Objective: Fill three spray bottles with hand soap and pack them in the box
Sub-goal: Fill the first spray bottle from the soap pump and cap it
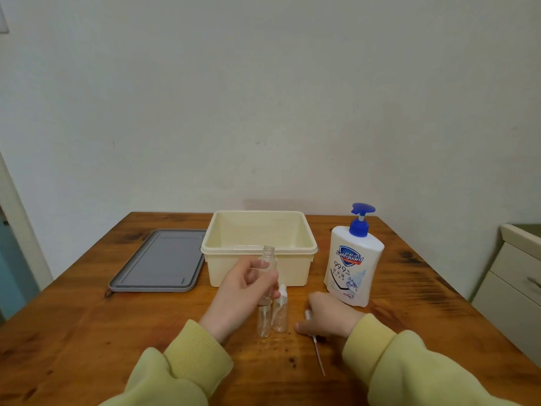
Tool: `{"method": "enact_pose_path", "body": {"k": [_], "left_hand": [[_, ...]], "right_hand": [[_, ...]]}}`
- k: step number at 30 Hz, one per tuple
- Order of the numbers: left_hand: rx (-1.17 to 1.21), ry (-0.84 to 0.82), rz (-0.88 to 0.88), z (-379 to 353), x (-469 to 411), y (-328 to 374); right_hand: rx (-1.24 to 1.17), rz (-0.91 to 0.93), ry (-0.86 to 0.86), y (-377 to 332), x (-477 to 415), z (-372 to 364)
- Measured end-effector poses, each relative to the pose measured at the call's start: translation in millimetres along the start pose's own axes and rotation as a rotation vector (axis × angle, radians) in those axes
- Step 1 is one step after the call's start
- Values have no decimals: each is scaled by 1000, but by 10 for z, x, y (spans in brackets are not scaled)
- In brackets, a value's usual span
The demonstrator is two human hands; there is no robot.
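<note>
Clear plastic, neck up: the uncapped spray bottle [269,259] is held upright, long axis vertical, in front of the cream box [292,268], with the left hand [246,285] wrapped round its body. Just below that hand, a second bottle [264,320] and a third bottle [280,315] stand side by side on the wooden surface [117,332]. The right hand [328,317] lies blurred, palm down, over a white spray head [307,314], whose thin tube [319,356] points toward the person; gripping or resting, I cannot tell. The hand soap bottle [354,265] stands right of the box, and the grey lid [161,259] lies flat on its left.
</note>
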State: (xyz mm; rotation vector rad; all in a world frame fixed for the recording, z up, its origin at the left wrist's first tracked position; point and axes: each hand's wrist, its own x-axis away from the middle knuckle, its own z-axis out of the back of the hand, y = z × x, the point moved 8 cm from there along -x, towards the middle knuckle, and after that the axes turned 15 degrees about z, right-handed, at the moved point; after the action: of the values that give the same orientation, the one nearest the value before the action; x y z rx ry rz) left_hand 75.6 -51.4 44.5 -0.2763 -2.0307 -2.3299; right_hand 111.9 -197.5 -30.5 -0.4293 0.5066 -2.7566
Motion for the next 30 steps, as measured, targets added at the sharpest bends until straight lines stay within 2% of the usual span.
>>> {"method": "enact_pose_path", "body": {"k": [14, 22, 30], "left_hand": [[-23, 9, -25, -55, -5, 84], [-116, 54, -97, -259, -95, 319], [-247, 28, -158, -689, -467, 498]], "right_hand": [[37, 21, 48, -19, 114, 192], [-53, 120, 211, -131, 549, 952], [-198, 289, 475, -203, 804, 1693]]}}
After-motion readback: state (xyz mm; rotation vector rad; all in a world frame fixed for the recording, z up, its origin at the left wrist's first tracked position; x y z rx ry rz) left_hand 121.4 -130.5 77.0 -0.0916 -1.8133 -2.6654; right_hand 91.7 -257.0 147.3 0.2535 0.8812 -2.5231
